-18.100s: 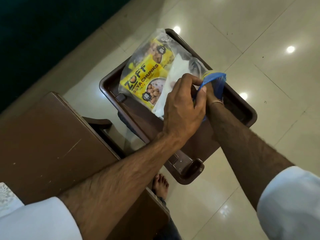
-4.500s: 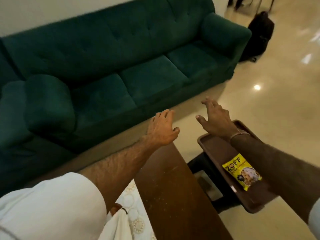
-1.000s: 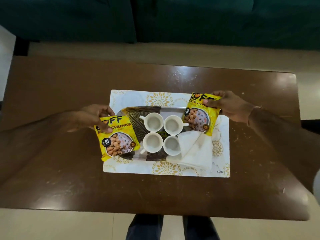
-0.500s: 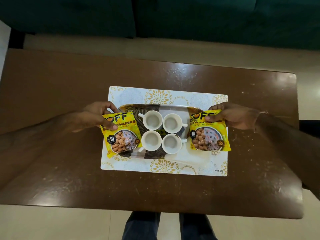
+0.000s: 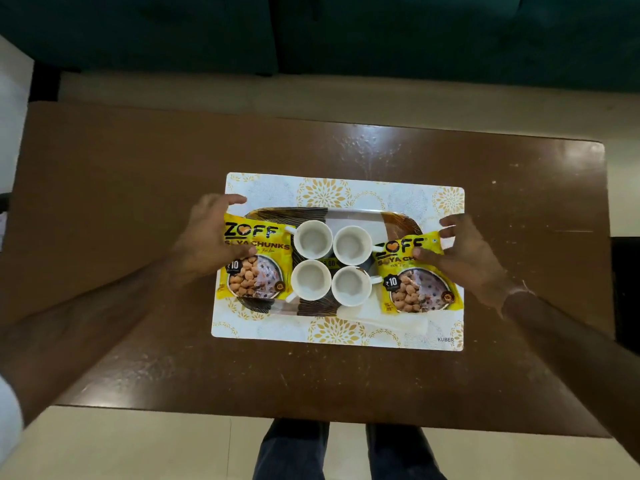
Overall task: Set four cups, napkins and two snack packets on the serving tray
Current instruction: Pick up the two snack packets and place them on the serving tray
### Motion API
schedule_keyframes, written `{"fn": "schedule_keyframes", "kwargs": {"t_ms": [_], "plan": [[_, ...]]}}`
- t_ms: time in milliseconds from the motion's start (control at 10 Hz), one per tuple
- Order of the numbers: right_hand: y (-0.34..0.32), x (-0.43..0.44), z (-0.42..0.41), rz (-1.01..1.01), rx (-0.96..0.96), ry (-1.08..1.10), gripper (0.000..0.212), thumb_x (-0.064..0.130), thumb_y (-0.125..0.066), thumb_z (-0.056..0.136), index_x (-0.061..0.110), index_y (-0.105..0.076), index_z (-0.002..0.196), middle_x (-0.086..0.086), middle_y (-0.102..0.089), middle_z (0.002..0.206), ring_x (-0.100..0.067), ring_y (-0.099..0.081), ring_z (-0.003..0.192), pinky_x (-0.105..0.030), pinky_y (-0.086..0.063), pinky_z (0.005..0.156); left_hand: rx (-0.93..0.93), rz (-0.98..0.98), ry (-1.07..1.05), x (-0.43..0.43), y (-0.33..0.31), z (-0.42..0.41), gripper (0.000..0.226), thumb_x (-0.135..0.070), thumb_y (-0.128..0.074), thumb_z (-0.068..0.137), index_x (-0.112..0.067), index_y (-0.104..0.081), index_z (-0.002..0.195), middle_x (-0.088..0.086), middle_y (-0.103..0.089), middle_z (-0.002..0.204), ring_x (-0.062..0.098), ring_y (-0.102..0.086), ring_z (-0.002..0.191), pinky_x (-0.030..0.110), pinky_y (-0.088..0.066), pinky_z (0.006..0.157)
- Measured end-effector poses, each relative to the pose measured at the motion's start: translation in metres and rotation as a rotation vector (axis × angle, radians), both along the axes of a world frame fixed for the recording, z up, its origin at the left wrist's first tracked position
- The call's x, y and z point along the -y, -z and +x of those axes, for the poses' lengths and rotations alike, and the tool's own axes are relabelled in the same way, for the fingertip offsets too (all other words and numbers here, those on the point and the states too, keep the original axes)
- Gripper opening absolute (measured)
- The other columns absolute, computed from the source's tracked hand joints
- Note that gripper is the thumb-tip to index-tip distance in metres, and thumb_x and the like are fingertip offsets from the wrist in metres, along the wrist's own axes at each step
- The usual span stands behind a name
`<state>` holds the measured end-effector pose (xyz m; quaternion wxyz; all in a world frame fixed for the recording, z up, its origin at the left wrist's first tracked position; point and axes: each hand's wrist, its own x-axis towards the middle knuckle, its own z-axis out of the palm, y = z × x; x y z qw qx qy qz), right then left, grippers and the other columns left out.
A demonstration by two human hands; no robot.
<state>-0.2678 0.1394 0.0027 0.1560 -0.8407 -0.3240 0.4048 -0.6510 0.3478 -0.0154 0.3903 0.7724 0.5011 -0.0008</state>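
Several white cups (image 5: 312, 240) stand in a tight square at the middle of the patterned serving tray (image 5: 398, 219). A yellow snack packet (image 5: 256, 265) lies over the tray's left end, with my left hand (image 5: 207, 237) gripping its top left corner, thumb on its face. A second yellow snack packet (image 5: 415, 275) lies over the right end, pinched at its top right corner by my right hand (image 5: 467, 258). White napkins (image 5: 367, 315) show under the right packet, along the tray's near right side.
The tray rests on a white and gold placemat (image 5: 332, 192) in the middle of a brown wooden table (image 5: 138, 174). A dark green sofa (image 5: 311, 32) runs along the far side. My legs (image 5: 294, 448) stand at the near table edge.
Both packets have settled a little lower and flatter onto the tray ends. My hands have stayed on their top corners, with the fingers loosening slightly.
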Motion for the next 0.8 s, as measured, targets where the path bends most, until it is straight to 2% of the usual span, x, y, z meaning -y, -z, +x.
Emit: {"fn": "schedule_keyframes", "kwargs": {"t_ms": [100, 200, 300, 600, 700, 800], "plan": [[0.003, 0.03, -0.026, 0.105, 0.39, -0.388, 0.076, 0.066, -0.055, 0.089, 0.032, -0.03, 0.151, -0.007, -0.021, 0.162, -0.038, -0.028, 0.145, -0.059, -0.03, 0.111, -0.086, 0.309, 0.264, 0.026, 0.004, -0.002, 0.076, -0.057, -0.062, 0.084, -0.026, -0.04, 0.15, 0.006, -0.025, 0.163, 0.034, -0.024, 0.147, 0.054, -0.028, 0.112], [0.012, 0.047, -0.051, 0.183, 0.596, -0.689, 0.061, 0.055, -0.027, 0.102, 0.035, -0.018, 0.159, 0.002, -0.001, 0.17, -0.028, -0.006, 0.156, -0.06, -0.011, 0.12, -0.224, 0.461, 0.494, 0.053, 0.014, -0.001, 0.072, -0.056, -0.039, 0.095, -0.024, -0.025, 0.158, 0.004, -0.006, 0.171, 0.033, -0.005, 0.156, 0.058, -0.016, 0.12], [0.025, 0.052, -0.068, 0.118, 0.638, -0.746, 0.06, 0.047, -0.021, 0.104, 0.027, -0.014, 0.16, 0.001, -0.003, 0.17, -0.023, -0.003, 0.157, -0.06, -0.011, 0.121, -0.322, 0.512, 0.56, 0.067, 0.024, 0.0, 0.071, -0.057, -0.03, 0.101, -0.02, -0.018, 0.161, 0.007, -0.005, 0.171, 0.033, -0.001, 0.157, 0.059, -0.013, 0.121], [0.024, 0.042, -0.084, -0.02, 0.63, -0.672, 0.061, 0.046, -0.019, 0.104, 0.02, -0.021, 0.159, -0.006, -0.011, 0.169, -0.025, -0.009, 0.156, -0.056, -0.013, 0.123, -0.403, 0.474, 0.564, 0.07, 0.025, 0.009, 0.072, -0.056, -0.025, 0.1, -0.019, -0.018, 0.161, 0.007, -0.01, 0.17, 0.034, -0.002, 0.156, 0.059, -0.009, 0.123], [0.015, 0.037, -0.079, -0.04, 0.519, -0.649, 0.062, 0.048, -0.018, 0.102, 0.022, -0.023, 0.159, -0.003, -0.011, 0.169, -0.025, -0.011, 0.156, -0.055, -0.012, 0.123, -0.401, 0.389, 0.497, 0.071, 0.017, 0.015, 0.07, -0.054, -0.027, 0.099, -0.02, -0.024, 0.159, 0.006, -0.011, 0.17, 0.032, -0.001, 0.157, 0.06, -0.005, 0.122], [-0.002, 0.025, -0.077, 0.004, 0.43, -0.585, 0.063, 0.048, -0.017, 0.1, 0.02, -0.036, 0.153, -0.005, -0.023, 0.166, -0.027, -0.02, 0.154, -0.052, -0.017, 0.122, -0.361, 0.294, 0.301, 0.076, 0.001, 0.028, 0.067, -0.047, -0.023, 0.096, -0.024, -0.029, 0.158, 0.002, -0.008, 0.17, 0.026, 0.003, 0.157, 0.057, 0.002, 0.122]]}}
